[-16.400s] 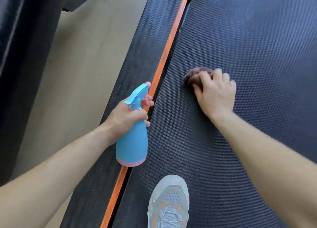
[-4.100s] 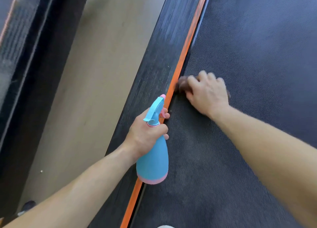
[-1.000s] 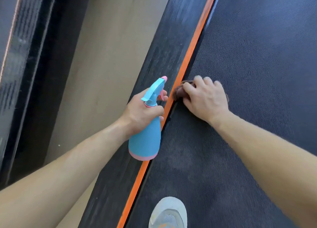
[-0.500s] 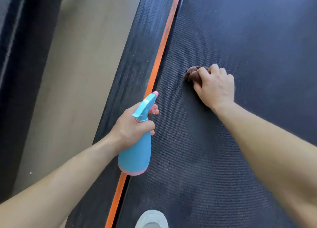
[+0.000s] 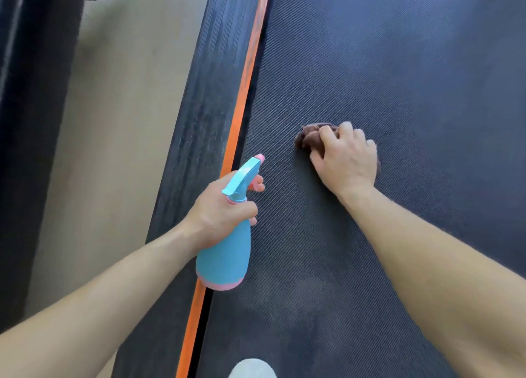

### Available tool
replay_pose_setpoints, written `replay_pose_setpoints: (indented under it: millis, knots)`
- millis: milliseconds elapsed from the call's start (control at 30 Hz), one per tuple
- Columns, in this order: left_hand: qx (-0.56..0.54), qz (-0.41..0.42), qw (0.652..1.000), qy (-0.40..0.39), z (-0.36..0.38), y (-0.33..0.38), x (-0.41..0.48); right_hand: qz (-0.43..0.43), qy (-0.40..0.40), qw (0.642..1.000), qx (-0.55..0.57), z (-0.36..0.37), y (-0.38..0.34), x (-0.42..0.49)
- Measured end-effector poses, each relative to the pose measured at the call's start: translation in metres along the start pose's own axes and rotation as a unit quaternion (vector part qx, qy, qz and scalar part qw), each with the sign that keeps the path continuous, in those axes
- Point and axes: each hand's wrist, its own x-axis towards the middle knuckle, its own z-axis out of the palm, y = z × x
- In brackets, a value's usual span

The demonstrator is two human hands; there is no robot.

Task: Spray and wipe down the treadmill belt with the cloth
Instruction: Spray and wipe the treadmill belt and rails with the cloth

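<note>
The dark textured treadmill belt [image 5: 398, 78] fills the right of the view. My right hand [image 5: 345, 159] presses a bunched brown cloth [image 5: 308, 137] onto the belt, fingers curled over it; most of the cloth is hidden under the hand. My left hand [image 5: 220, 211] grips the neck of a blue spray bottle [image 5: 225, 256] with a pink base and pink nozzle tip. The bottle hangs upright over the belt's left edge, nozzle pointing up and away.
An orange stripe [image 5: 242, 104] and a black ribbed side rail [image 5: 205, 107] run along the belt's left. Beige floor [image 5: 113, 121] lies beyond, with dark equipment [image 5: 31, 107] at far left. The toe of a light shoe [image 5: 252, 369] stands on the belt at the bottom.
My right hand and the cloth have slid right, away from the orange stripe and onto the middle of the belt. My left hand with the bottle has shifted slightly right over the belt's edge.
</note>
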Motion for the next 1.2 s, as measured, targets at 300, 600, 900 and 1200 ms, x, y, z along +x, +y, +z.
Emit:
replay_pose_setpoints:
  millis: [300, 600, 900, 1200]
  knots:
    - [-0.102, 0.017, 0.994, 0.039, -0.026, 0.006, 0.004, -0.324, -0.064, 0.942, 0.056, -0.005, -0.048, -0.122]
    - [-0.102, 0.007, 0.993, 0.063, -0.048, -0.02, -0.009, -0.081, -0.021, 0.996, 0.01, 0.011, -0.098, -0.004]
    - [-0.117, 0.016, 0.992, 0.041, -0.032, -0.012, -0.007, -0.369, -0.085, 0.924, 0.051, -0.003, -0.063, -0.108]
    - [0.024, 0.044, 0.996, -0.071, 0.03, 0.019, 0.015, -0.06, -0.025, 0.998, -0.006, -0.024, 0.05, -0.105]
